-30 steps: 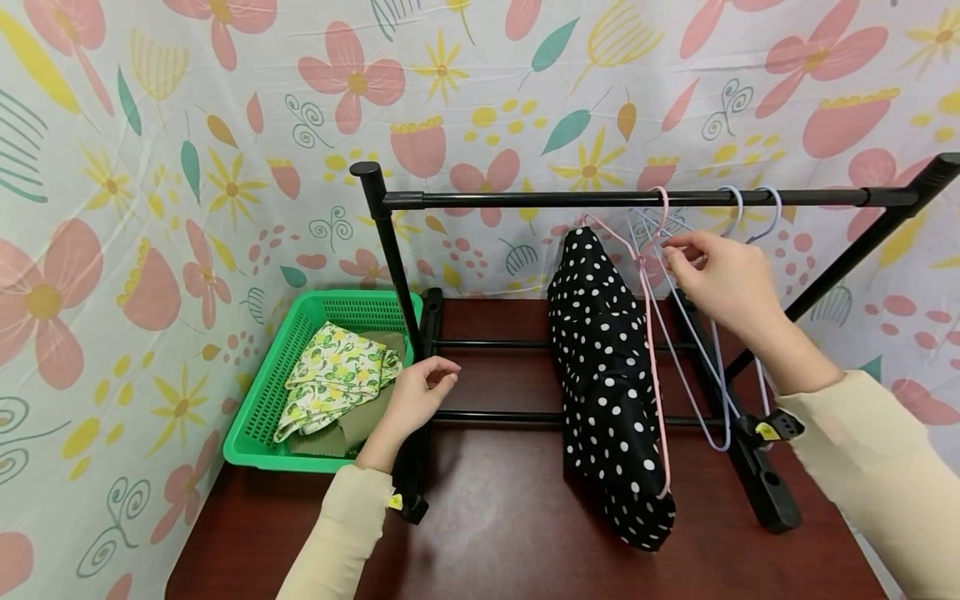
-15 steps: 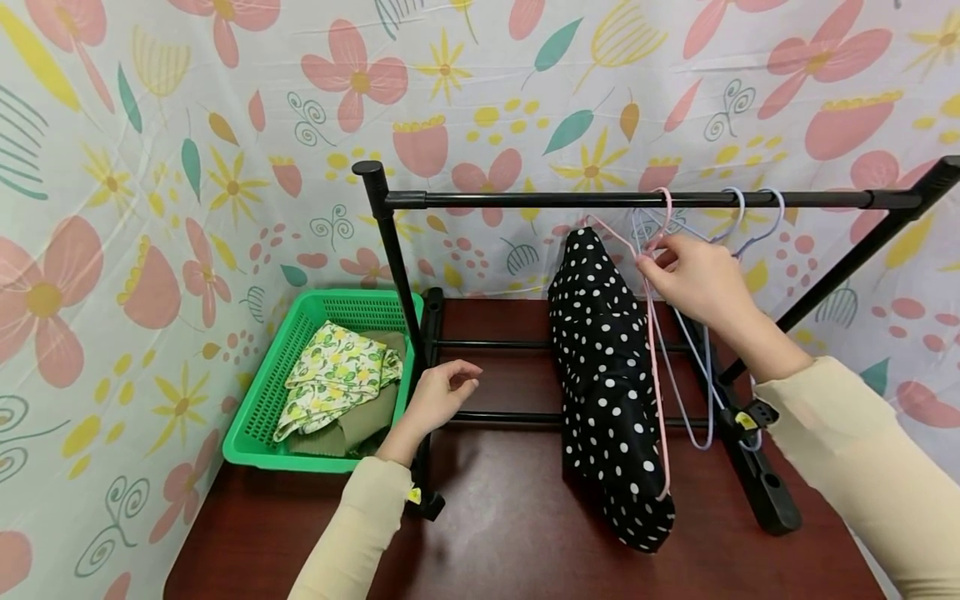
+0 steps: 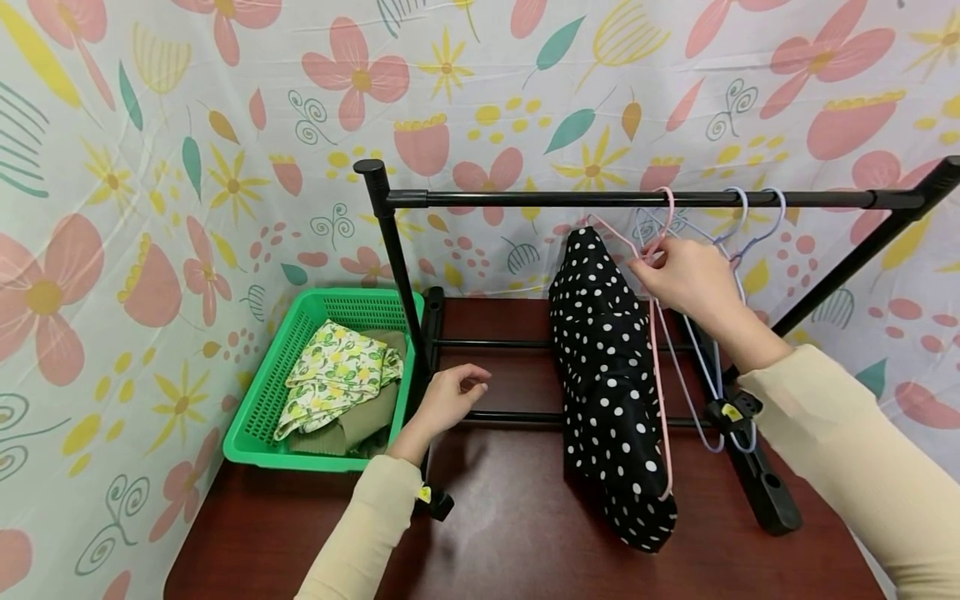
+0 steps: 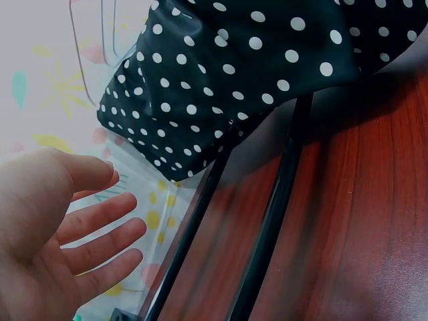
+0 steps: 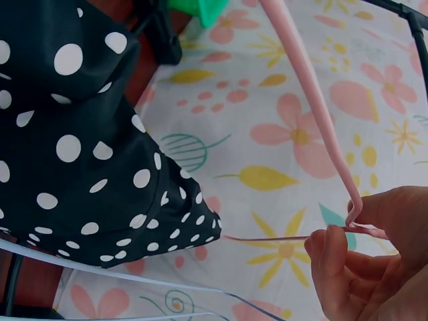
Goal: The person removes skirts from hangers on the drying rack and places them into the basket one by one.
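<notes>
A pink hanger (image 3: pixel 667 442) hooks over the black rail, and my right hand (image 3: pixel 690 279) pinches it at the base of its hook. The right wrist view shows thumb and fingers of that hand (image 5: pixel 368 261) closed on the pink wire. A black cloth with white polka dots (image 3: pixel 607 392) hangs on the left side of this hanger. My left hand (image 3: pixel 446 400) hovers above the table beside the rack's left post, holding nothing. Its fingers are loosely bent in the left wrist view, with the left hand (image 4: pixel 73 234) apart from the polka-dot cloth (image 4: pixel 221 73).
A green basket (image 3: pixel 240 433) at the left holds a lemon-print cloth (image 3: pixel 337 367) and olive cloth (image 3: pixel 367 421). Two lavender hangers (image 3: pixel 738 218) hang right of the pink one. The black rack (image 3: pixel 525 199) stands on a dark red table (image 3: pixel 510 517) before a floral curtain.
My right hand has moved left from beside the pink hanger and now pinches it below the hook. My left hand has drifted slightly right. The lavender hangers have shifted a little.
</notes>
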